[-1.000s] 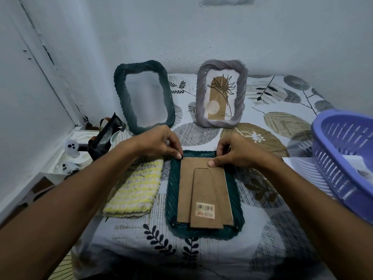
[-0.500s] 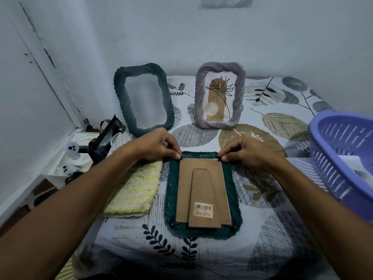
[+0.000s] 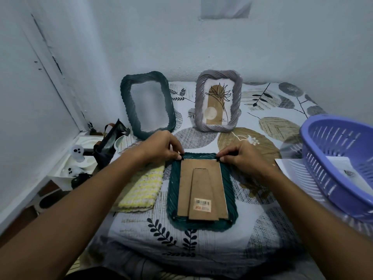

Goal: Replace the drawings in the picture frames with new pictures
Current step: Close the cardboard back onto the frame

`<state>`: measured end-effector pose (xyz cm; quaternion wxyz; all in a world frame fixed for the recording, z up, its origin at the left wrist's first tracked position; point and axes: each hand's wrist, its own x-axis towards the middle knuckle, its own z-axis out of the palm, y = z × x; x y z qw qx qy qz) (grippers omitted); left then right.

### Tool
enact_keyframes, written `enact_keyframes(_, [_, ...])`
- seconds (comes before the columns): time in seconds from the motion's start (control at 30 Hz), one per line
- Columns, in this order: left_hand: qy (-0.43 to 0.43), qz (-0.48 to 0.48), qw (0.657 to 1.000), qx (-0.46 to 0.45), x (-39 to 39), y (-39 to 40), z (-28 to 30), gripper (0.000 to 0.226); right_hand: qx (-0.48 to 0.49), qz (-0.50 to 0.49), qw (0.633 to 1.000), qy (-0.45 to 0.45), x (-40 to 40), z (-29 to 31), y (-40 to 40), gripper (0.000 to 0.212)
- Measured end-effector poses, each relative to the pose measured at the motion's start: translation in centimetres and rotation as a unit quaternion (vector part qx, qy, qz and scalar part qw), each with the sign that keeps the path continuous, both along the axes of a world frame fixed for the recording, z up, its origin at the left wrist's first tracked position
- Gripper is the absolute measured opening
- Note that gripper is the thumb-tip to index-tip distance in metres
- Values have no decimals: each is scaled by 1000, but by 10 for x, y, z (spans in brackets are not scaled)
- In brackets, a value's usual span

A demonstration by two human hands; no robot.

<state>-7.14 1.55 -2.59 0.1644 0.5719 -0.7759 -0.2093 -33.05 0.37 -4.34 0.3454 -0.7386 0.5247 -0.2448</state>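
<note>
Not much to read here tbh. The only real label is a white barcode sticker on the cardboard stand of the brown backing board, which sits in the dark green frame lying face down. Under the bars there's reddish print, maybe "200", too blurry to be sure. The drawing in the grey frame has tiny print near its bottom edge, unreadable.

Purple plastic basket at right; yellow-striped knitted cloth at left, leaf-print bedsheet beneath
</note>
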Motion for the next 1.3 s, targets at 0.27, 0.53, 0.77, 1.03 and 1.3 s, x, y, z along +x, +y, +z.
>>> enact_keyframes(0.27, [44, 104, 988, -104, -24, 104, 10, 27, -82, -37, 996, -14, -3, 0, 83, 19])
enact_keyframes(0.53, [109, 162, 976, -92, -39, 191, -30, 47, -73, -69, 995, 8, -14, -19, 153, 32])
enact_keyframes(0.77, [176, 197, 958, -114, -45, 193, -42, 41, -92, -90, 992, -20, -14, -25, 166, 37])
enact_keyframes(1.03, [266, 219, 936, -68, -50, 188, -44, 43, -92, -111, 989, -34, -12, -30, 169, 45])
enact_keyframes(1.3, [277, 223, 932, -63, -50, 187, -49, 40, -97, -132, 986, -45, -8, -32, 168, 44])
